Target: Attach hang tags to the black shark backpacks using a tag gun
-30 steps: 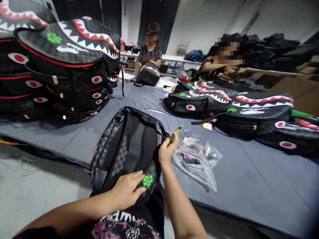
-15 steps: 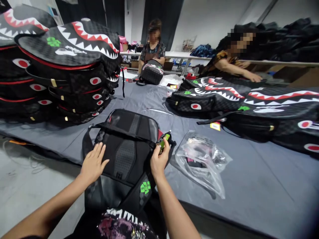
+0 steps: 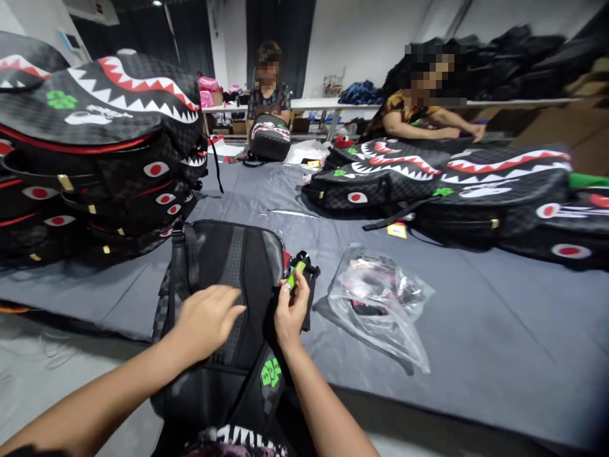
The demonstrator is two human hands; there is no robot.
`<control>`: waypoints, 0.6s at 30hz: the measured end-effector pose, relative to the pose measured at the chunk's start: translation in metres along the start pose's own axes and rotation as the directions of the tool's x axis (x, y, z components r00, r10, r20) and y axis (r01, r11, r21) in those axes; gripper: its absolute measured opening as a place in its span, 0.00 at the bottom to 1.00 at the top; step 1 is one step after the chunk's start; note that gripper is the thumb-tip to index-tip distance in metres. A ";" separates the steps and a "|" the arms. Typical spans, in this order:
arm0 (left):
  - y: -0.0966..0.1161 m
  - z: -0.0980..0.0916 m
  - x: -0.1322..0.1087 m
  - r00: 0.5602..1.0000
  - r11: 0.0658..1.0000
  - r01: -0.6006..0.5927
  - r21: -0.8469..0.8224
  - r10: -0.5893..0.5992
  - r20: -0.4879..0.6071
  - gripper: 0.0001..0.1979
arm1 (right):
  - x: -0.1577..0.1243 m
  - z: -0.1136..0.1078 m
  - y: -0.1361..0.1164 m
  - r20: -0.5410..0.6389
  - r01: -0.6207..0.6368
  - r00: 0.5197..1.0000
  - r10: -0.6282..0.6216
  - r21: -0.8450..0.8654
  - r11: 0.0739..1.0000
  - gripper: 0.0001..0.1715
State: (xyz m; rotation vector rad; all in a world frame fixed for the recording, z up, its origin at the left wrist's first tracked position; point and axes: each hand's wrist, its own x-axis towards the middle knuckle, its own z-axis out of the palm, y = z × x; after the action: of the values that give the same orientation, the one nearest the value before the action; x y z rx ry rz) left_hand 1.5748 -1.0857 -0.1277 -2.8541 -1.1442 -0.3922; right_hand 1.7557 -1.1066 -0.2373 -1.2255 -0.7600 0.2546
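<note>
A black backpack (image 3: 212, 260) lies on its front at the table's near edge, its padded back panel and straps facing up. My left hand (image 3: 207, 320) is over the back panel, fingers loosely bent and thumb apart, with nothing visible in it. Whether it touches the panel I cannot tell. My right hand (image 3: 291, 311), at the bag's right side, is closed around a small lime-green tool (image 3: 295, 275), whose exact kind is unclear. Dark straps bunch beside that hand. Green patches (image 3: 271, 372) mark the lower right strap.
Stacked shark-mouth backpacks (image 3: 118, 114) stand at the left; more backpacks (image 3: 504, 184) lie at the right. A clear plastic bag (image 3: 380, 298) with contents sits right of my work. Across the grey-covered table (image 3: 476, 330) are two people, one behind a small backpack (image 3: 270, 138).
My left hand has lifted from lying flat on the panel and moved right, fingers now bent. The top strap has shifted to the left side. My right hand still grips the lime-green tool.
</note>
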 end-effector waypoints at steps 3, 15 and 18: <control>0.021 0.042 0.071 0.951 0.948 -0.311 -0.069 0.310 -0.021 0.20 | 0.002 -0.002 0.001 -0.017 -0.039 0.999 0.040 0.043 0.998 0.26; -0.060 0.130 0.163 0.869 0.876 -0.482 -0.020 0.474 -0.141 0.25 | -0.039 -0.067 0.007 0.014 0.016 1.000 -0.015 -0.077 0.997 0.31; -0.077 0.125 0.176 0.878 0.879 -0.475 -0.043 0.469 -0.098 0.28 | -0.031 -0.064 0.014 0.076 -0.027 0.996 0.036 -0.121 0.992 0.37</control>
State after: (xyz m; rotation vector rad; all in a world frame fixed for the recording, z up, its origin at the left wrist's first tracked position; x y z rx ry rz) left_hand 1.6720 -0.8940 -0.2095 -2.9993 -0.3934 -0.5180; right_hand 1.7772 -1.1673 -0.2704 -1.3483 -0.8336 0.2871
